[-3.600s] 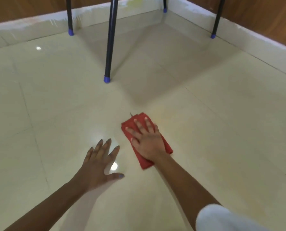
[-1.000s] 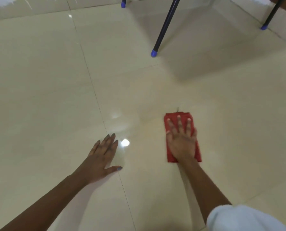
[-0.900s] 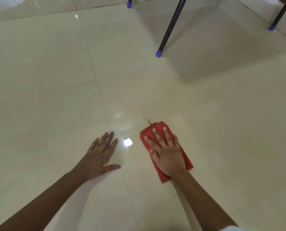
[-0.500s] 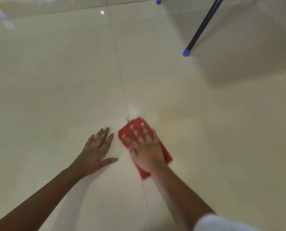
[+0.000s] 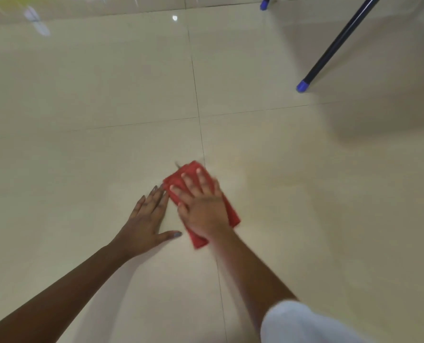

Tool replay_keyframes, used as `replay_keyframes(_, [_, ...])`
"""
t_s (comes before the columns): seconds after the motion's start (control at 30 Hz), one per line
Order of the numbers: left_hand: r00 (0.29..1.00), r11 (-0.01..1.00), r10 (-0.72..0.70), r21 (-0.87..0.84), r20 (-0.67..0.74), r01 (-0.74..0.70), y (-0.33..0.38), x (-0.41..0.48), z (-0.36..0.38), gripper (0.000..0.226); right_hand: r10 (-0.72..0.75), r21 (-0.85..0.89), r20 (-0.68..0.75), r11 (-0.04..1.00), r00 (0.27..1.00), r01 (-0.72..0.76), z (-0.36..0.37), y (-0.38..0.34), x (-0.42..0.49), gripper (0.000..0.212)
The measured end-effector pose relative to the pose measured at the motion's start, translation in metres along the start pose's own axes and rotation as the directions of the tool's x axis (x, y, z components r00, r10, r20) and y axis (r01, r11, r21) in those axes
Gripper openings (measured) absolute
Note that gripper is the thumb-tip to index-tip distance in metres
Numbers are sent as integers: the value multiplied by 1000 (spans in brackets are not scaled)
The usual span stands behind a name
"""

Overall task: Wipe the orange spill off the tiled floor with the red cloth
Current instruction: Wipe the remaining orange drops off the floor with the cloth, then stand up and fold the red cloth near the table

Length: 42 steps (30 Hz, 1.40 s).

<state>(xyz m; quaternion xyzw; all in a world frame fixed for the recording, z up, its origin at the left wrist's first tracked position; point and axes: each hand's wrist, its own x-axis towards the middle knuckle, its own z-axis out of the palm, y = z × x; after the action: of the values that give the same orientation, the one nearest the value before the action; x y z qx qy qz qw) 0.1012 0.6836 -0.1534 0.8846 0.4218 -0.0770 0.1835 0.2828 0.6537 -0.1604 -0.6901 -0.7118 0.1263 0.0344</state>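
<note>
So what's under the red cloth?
The red cloth lies flat on the cream tiled floor, across a grout line, the right hand pressing on top. Whatever lies beneath it is covered.

The right hand is smeared with blur, its fingers soft-edged. It covers the middle of the red cloth, so only the cloth's two ends and right edge show. A dark speck at the cloth's far corner is too small to name. The orange spill is perhaps only a faint tint beside the cloth. The left forearm runs off the lower left corner. The bottom edge cuts the white sleeve, and the top edge cuts the black leg.
</note>
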Motion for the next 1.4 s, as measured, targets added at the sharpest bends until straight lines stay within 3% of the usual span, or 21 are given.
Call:
replay_keyframes(0.07, [1000, 999, -10, -31, -19, 10, 8, -5, 2, 118, -43, 17, -14, 999, 999, 43, 5, -1, -44, 48])
replay_keyframes(0.13, [998, 997, 43, -58, -36, -45, 23, -10, 7, 113, 22, 4, -44, 1000, 999, -22, 3, 28, -84, 47])
replay_keyframes(0.2, [987, 986, 162, -38, 0, -162, 45, -7, 14, 108, 249, -28, -97, 967, 964, -253, -6, 73, -112, 49])
replay_keyframes(0.27, [974, 974, 226, 12, 20, -227, 64, -2, 22, 105, 498, -21, -129, 863, 857, -505, -18, 112, -129, 50])
replay_keyframes(0.33, [972, 972, 233, 38, -3, -233, 74, 1, 25, 103, 604, 13, -129, 794, 786, -608, -19, 123, -139, 50])
replay_keyframes(0.47, [976, 977, 215, -17, 41, -214, 90, -5, 23, 98, 528, 148, -221, 849, 820, -507, -17, 84, -165, 54])
replay_keyframes(0.57, [993, 983, 72, -175, 91, -55, 127, -11, 15, 75, 524, 286, -143, 834, 840, -472, -27, 67, -183, 49])
replay_keyframes(0.63, [991, 939, -6, -339, 133, 51, 157, -17, 6, 51, 589, 527, -9, 689, 808, -497, -41, 64, -185, 48])
replay_keyframes(0.67, [973, 882, -54, -446, 224, 152, 174, -21, -7, 42, 641, 676, 63, 536, 765, -505, -58, 64, -185, 49])
replay_keyframes(0.7, [931, 772, -109, -561, 347, 300, 191, -23, -24, 39, 688, 781, 141, 364, 712, -507, -79, 64, -185, 50])
replay_keyframes(0.73, [874, 600, -136, -663, 467, 448, 208, -26, -40, 40, 709, 842, 202, 226, 675, -489, -100, 64, -185, 50])
replay_keyframes(0.77, [819, 422, -126, -717, 560, 555, 223, -30, -57, 42, 706, 868, 246, 145, 664, -476, -122, 62, -187, 47])
replay_keyframes(0.83, [782, 240, -40, -754, 622, 612, 251, -39, -99, 46, 675, 905, 296, 27, 675, -424, -174, 58, -199, 40])
replay_keyframes(0.97, [792, 72, 67, -795, 606, 602, 297, -66, -188, 24, 667, 921, 373, -351, 644, -170, -282, 45, -232, 30])
replay_keyframes(1.07, [814, -48, 112, -815, 570, 577, 333, -88, -277, 26, 721, 870, 423, -493, 548, -24, -379, 49, -266, 39])
replay_keyframes(1.13, [830, -115, 132, -823, 542, 556, 355, -105, -329, 37, 721, 833, 488, -553, 492, -15, -435, 48, -290, 40])
replay_keyframes(1.2, [835, -140, 152, -825, 528, 547, 386, -125, -399, 44, 668, 778, 581, -623, 465, -78, -504, 44, -316, 28])
replay_keyframes(1.23, [833, -127, 160, -826, 530, 550, 402, -138, -434, 46, 619, 744, 638, -648, 457, -161, -543, 38, -329, 22])
replay_keyframes(1.3, [834, -120, 186, -830, 520, 544, 424, -154, -473, 47, 508, 677, 724, -655, 467, -336, -588, 31, -344, 34])
replay_keyframes(1.4, [846, -83, 221, -855, 485, 511, 465, -186, -558, 42, 471, 672, 716, -667, 516, -323, -681, 23, -377, 46])
